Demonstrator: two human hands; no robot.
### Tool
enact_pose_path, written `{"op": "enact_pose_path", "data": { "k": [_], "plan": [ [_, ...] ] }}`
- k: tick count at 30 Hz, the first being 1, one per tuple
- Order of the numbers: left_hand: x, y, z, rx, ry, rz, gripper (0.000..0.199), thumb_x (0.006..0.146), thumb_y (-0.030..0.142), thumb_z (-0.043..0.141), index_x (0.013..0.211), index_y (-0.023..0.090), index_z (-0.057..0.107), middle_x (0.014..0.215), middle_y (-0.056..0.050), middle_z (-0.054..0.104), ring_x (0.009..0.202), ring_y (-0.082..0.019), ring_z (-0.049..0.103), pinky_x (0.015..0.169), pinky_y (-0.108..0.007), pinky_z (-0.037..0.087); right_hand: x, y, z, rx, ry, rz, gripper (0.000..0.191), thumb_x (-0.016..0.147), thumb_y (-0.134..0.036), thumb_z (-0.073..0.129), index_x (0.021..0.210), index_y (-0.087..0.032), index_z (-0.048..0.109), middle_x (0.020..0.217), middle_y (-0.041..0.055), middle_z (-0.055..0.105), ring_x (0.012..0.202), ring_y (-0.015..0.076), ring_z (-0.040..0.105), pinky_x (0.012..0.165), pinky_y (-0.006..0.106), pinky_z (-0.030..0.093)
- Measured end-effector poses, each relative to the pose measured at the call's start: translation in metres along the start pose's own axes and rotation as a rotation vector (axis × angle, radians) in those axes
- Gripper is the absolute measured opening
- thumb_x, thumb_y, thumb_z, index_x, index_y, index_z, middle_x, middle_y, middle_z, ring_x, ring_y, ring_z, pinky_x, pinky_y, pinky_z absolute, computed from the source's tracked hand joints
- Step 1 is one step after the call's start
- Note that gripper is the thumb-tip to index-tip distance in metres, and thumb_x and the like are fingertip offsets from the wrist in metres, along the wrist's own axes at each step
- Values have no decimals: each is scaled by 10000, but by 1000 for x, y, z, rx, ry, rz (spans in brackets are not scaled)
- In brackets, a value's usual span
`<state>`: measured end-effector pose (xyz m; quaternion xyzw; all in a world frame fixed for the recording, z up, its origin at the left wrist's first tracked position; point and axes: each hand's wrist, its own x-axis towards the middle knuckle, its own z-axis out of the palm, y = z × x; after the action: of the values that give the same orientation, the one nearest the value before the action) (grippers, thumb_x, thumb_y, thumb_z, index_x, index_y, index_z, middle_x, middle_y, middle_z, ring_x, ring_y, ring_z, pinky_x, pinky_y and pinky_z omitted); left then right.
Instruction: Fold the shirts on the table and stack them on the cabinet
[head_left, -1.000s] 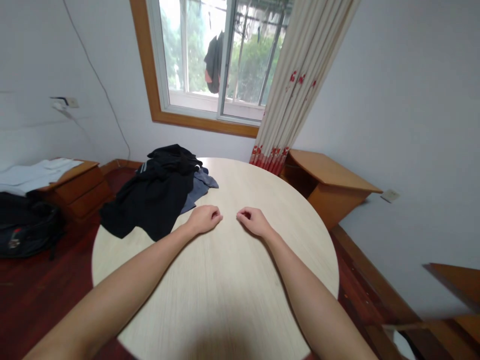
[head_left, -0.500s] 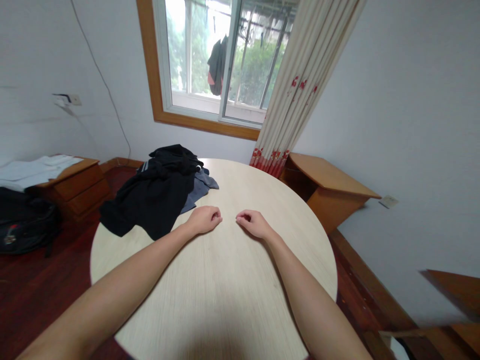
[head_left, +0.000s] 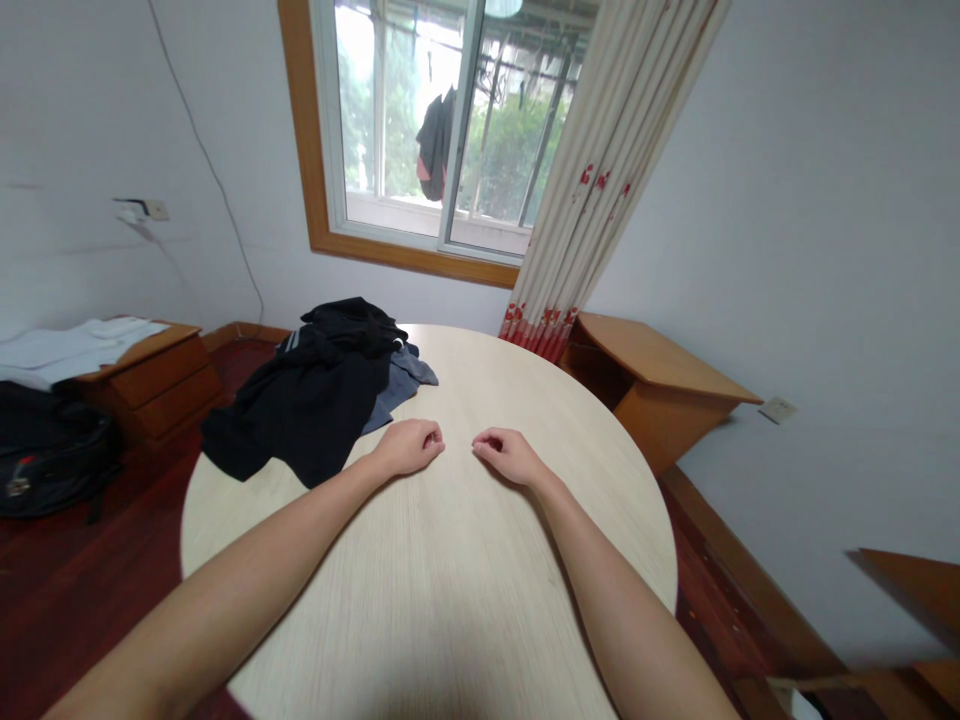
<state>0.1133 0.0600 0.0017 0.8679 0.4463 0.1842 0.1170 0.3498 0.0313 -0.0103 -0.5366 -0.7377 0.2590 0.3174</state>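
Both hands rest on a round pale wooden table [head_left: 465, 580], a small gap between them. My left hand [head_left: 411, 447] is curled, fingertips against the thumb, with nothing visible inside. My right hand [head_left: 510, 456] is curled the same way, facing it, and also shows nothing in its grasp. Just beyond and left of my left hand lies a crumpled heap of black clothes [head_left: 322, 390], part of it at the table's left edge. A grey-blue cloth [head_left: 401, 385] sticks out from the heap's right side.
A wooden desk [head_left: 660, 365] stands beyond the table at the right, beside a curtain [head_left: 592, 200]. At the left are a drawer cabinet [head_left: 161, 385] with papers on top and a black backpack [head_left: 52, 450]. A window [head_left: 450, 130] is behind the table.
The view has tilted slightly, so the room appears a little lower. Both hands and the clothes keep their places on the table.
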Motion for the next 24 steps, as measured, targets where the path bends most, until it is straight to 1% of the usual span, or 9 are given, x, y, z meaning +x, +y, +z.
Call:
{"op": "enact_pose_path", "data": {
  "k": [9,16,18,20,22,24],
  "plan": [
    [-1,3,-5,3,-12,-8,157,878,313,582,889,203,693,835,-27,720,777,-190,639,651,-277,391,-1,-1,0,6,-1,-7,230,827,-334,599,883,-153,729,830,52,723,735,168,598,698,281,448],
    [-1,3,0,2,-16,-11,165,879,319,579,892,204,697,835,-28,719,781,-193,639,662,-282,406,0,2,0,-5,-5,-22,238,837,-344,588,887,-158,727,828,48,721,732,166,594,692,282,443],
    [0,3,-5,7,-16,-10,178,881,323,569,889,204,701,862,-38,721,805,-200,640,684,-288,420,0,4,0,-4,-7,-23,242,837,-346,588,894,-157,728,837,51,724,738,168,597,698,284,447],
    [0,-1,-16,46,44,-10,192,885,320,553,885,201,705,918,-58,718,871,-219,635,747,-310,437,0,4,-1,0,-8,-18,242,834,-344,590,899,-155,726,839,52,723,737,168,595,698,285,450],
    [-1,-11,-33,105,182,-41,213,900,316,523,897,200,702,994,-76,707,965,-243,613,843,-346,436,-1,4,-2,11,-12,-8,239,830,-341,592,898,-153,724,837,52,720,734,166,593,691,282,450],
    [-4,-26,-52,157,350,-110,237,918,323,491,926,204,696,1083,-84,686,1054,-262,580,924,-384,416,-1,2,-2,19,-20,6,234,826,-336,593,891,-153,724,825,52,716,730,167,592,682,281,447]
  ]
}}
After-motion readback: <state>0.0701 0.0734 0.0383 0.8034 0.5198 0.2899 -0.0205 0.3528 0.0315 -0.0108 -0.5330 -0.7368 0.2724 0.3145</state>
